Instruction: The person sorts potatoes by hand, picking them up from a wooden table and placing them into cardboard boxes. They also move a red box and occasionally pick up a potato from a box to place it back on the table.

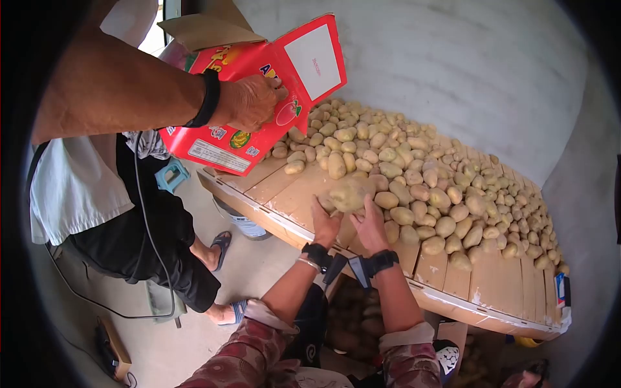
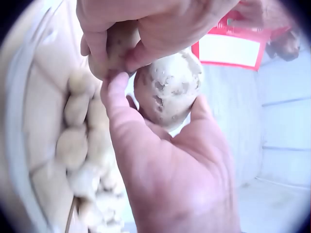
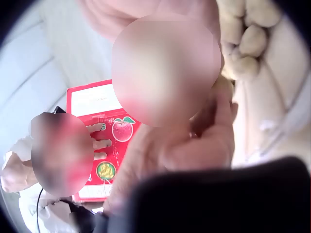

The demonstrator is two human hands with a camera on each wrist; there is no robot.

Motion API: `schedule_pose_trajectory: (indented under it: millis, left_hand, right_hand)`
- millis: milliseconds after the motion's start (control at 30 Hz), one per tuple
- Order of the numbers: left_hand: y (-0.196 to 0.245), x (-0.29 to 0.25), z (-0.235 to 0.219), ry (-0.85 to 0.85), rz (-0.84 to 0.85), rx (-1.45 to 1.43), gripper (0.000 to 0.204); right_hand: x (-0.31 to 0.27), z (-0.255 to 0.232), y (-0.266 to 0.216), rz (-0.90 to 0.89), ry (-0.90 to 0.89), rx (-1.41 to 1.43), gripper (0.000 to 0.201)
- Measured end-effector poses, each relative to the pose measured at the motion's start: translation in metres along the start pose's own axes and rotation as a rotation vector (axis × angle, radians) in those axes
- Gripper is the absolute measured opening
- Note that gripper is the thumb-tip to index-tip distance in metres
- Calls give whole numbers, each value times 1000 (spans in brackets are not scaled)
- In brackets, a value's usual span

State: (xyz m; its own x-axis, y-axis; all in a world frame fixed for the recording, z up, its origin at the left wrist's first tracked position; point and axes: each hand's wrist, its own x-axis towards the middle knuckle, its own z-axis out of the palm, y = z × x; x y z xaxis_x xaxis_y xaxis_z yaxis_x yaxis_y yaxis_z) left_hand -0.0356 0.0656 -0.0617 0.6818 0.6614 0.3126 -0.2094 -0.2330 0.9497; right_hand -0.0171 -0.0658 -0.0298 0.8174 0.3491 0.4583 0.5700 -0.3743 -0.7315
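Observation:
Close together above the table's front edge, my left hand [image 1: 325,223] and my right hand [image 1: 370,226] hold potatoes between them. In the left wrist view, fingers and thumb of my left hand [image 2: 170,155] curl round a large potato [image 2: 167,90] with rough, flaking skin. From above, my right hand [image 2: 165,29] grips a browner potato [image 2: 119,46], its fingers touching those of my left. The large potato [image 1: 347,196] looks pale in the head view. A blurred patch hides most of what my right hand [image 3: 184,145] holds in the right wrist view.
Many loose potatoes [image 1: 446,194] cover the wooden table [image 1: 498,284] ahead and right, against a pale wall. At left, another person's hand [image 1: 252,100] rests on an opened red carton [image 1: 220,139]. A bucket [image 1: 242,223] stands below the edge; more potatoes [image 1: 352,317] lie underneath.

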Motion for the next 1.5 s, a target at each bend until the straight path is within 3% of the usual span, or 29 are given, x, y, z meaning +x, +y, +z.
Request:
schedule_pose_trajectory:
  millis: [33,67,100,133,167,233,267,300,367,400,433,500,633,767,800,867,933,967,1033,1100,1167,1200,1300,1333,1400,1433,1467,1500]
  left_hand:
    - [-9,16,-10,13,58,63,67]
    - [-19,32,-21,31,115,127,66]
    - [-26,38,-40,-244,10,221,62]
    - [-30,34,-46,-384,-49,263,60]
    - [-34,30,-52,-527,-102,311,59]
    - [-28,-6,-60,-573,-41,-69,52]
    - [1,-24,-65,-573,-227,-283,39]
    - [5,-37,-71,-583,-244,-272,39]
    - [9,-57,-76,-324,-483,-372,29]
    - [-2,-70,-74,-338,-393,-363,17]
    - [-3,-84,-80,-466,-401,-330,16]
    - [-10,-105,-97,-641,-801,-417,20]
    - [13,-127,-101,-683,-985,-315,28]
    - [38,-106,-114,-719,-619,-268,21]
    - [46,-98,-115,-678,-623,-266,19]
    - [48,-78,-120,-635,-748,-556,20]
    - [35,-55,-123,-573,-813,-692,20]
    - [22,-49,-117,-521,-819,-741,20]
    - [14,-41,-100,-401,-766,-788,19]
    - [21,-37,-80,-384,-742,-771,20]
    - [23,-37,-60,-382,-637,-691,20]
    - [13,-36,-51,-424,-547,-697,20]
    - [11,-25,-31,-477,-540,-581,30]
    - [9,-21,-26,-528,-486,-592,32]
    - [-3,-16,-18,-548,-443,-589,34]
    - [-10,-11,-12,-606,-347,-569,36]
    - [-17,-3,-7,-667,-246,-540,38]
    - [-26,4,0,-646,-243,-522,38]
  right_hand:
    - [9,-3,-20,-2,10,6,53]
    - [9,-10,-48,320,-17,596,52]
    - [4,-11,-61,650,-47,1188,52]
    - [-15,-14,-50,571,-166,1283,48]
    - [-34,-25,-51,576,-159,1283,48]
    - [-83,-59,-69,429,-336,1062,39]
    - [-104,-72,-66,486,-382,1039,36]
    - [-124,-82,-59,541,-420,1026,32]
    - [-168,-94,-33,610,-398,1021,32]
    - [-177,-100,-22,671,-384,1006,32]
    - [-179,-107,-13,664,-381,1014,32]
    - [-195,-110,3,826,-261,880,33]
    - [-185,-125,12,709,-158,1066,31]
    - [-176,-137,1,673,-61,1112,29]
    - [-177,-140,0,626,-10,1106,26]
    - [-170,-141,-2,567,25,1091,24]
    - [-168,-138,2,434,60,779,34]
    - [-166,-138,2,443,35,770,34]
    - [-142,-133,1,372,82,501,58]
    - [-106,-132,25,307,110,194,73]
    - [-61,-137,19,369,92,-96,78]
    - [-40,-137,25,339,59,-140,80]
    - [3,-129,77,201,-50,-196,88]
    - [15,-127,74,251,-119,-280,95]
    - [31,-116,41,158,-148,-418,99]
    - [44,-117,59,189,-212,-377,101]
    - [47,-119,45,143,-307,-443,101]
    - [50,-120,48,107,-347,-465,102]
